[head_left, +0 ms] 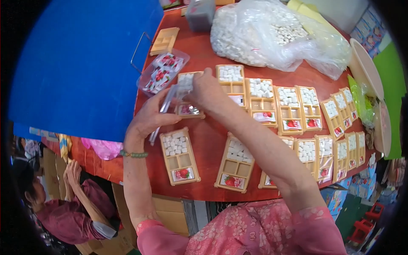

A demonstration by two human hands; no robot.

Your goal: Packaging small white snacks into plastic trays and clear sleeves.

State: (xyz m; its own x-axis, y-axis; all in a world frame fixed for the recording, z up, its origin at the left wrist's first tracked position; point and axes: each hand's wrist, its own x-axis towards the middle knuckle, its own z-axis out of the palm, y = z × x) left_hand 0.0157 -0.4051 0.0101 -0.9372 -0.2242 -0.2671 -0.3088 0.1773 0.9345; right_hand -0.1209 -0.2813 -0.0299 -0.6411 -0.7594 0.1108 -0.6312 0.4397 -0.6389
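Observation:
My left hand (149, 114), with a green bead bracelet at the wrist, is closed round a thin clear plastic cover (166, 101), seen nearly edge-on. Over the upper part of a beige compartment tray (201, 114) my right hand (207, 90) bends down, its fingers closed and their tips hidden. Small white marshmallow-like pieces fill that tray's top section, and a shiny glare lies over its lower end. Nearest below my hands is another tray (168, 162), with white pieces, bare middle compartments and a strawberry-printed packet (182, 174). A similar tray (230, 166) lies to its right.
A clear box (178, 57) of printed packets stands behind my left hand. Several filled trays (284, 111) spread rightward across the red table (203, 44). A big plastic bag (255, 38) of white pieces lies at the back. At lower left, a co-worker (70, 212) sits by the table.

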